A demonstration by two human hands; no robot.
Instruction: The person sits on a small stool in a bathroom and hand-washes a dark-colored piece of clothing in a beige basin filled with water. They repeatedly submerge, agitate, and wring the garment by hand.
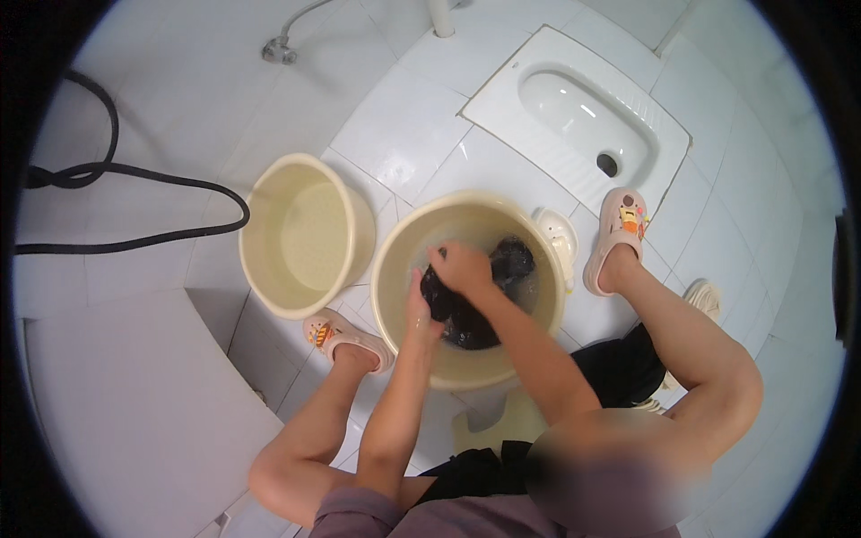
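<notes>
A pale yellow bucket [395,260] with water stands on the white tiled floor between my feet. A wet black garment [516,264] lies in it. My right hand [460,267] is closed on the garment near the middle of the bucket. My left hand [420,314] grips the same black cloth at the bucket's near left side. Both hands are down inside the bucket.
A second pale yellow bucket [305,235] stands to the left. A white squat toilet [578,117] is set in the floor behind. A soap dish [558,235] sits by the bucket's far rim. A black hose [134,179] loops at left. My feet wear pink slippers [619,233].
</notes>
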